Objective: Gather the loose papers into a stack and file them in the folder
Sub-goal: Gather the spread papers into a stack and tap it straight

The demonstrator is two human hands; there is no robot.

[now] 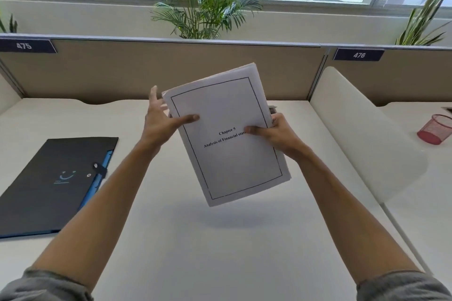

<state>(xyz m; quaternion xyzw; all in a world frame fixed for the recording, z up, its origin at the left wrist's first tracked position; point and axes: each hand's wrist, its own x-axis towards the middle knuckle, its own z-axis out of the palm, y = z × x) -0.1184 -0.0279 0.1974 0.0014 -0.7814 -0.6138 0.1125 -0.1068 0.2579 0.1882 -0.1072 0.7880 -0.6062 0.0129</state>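
A stack of white papers [227, 159] is held up above the middle of the desk, tilted, its top sheet printed with a black border and "Chapter 5". My right hand [278, 137] grips the stack's right edge, thumb on the front. My left hand [162, 122] holds the left edge, thumb pressed on the top sheet and fingers spread behind. A closed black folder [49, 183] with a blue inner edge and a snap strap lies flat on the desk to the left, apart from both hands.
The white desk [195, 239] is bounded by a tan partition [146, 68] at the back and a white curved divider [354, 134] on the right. A red mesh cup [436, 128] stands on the neighbouring desk. Plants stand behind the partition.
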